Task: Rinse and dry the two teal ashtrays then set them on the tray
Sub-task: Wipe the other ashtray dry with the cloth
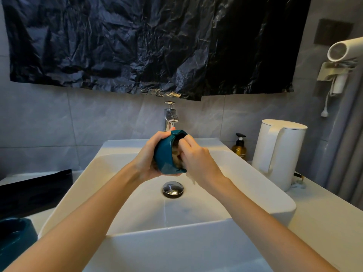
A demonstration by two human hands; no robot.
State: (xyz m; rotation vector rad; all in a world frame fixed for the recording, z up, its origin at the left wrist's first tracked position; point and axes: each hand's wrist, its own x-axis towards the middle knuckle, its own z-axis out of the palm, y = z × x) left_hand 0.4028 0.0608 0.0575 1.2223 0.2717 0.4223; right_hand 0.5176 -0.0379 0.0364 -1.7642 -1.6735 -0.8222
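Teal ashtray (165, 154) (tipped sideways) in left fingers (159, 136), right fingers (186, 144) pressing cloth (193, 178) inside

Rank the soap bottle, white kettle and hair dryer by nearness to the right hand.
From the right hand:
1. Soap bottle, back right.
2. White kettle, further right.
3. Hair dryer, top right, wall-mounted.

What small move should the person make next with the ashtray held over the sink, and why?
Probably turn the ashtray a little in the left hand, so the right hand, which presses a pale cloth inside it, reaches the rest of the bowl. No water seems to run from the tap.
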